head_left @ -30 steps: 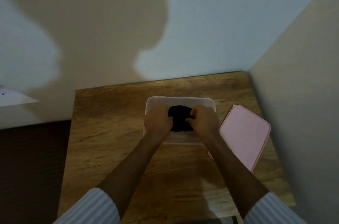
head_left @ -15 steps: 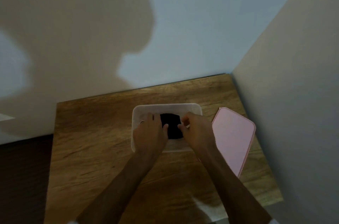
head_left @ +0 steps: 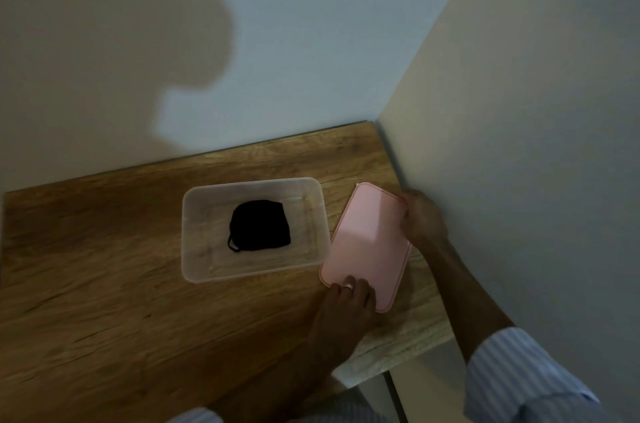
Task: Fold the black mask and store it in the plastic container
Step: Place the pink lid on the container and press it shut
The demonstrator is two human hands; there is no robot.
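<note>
Now both hands are leaving the mask (head_left: 259, 226), lying folded in the container (head_left: 194, 270) at centre frame, and are gripping the lid (head_left: 367, 242): left hand (head_left: 349, 301) low, right hand (head_left: 420, 218) at right; closing probably follows.

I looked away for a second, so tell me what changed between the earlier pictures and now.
Both hands let go of the black mask and left the container, moving right to the pink lid. The left hand now holds its near end, the right hand its far edge. The mask stays folded in the container, which is not yet covered; the lid is beside it on the table.
</note>
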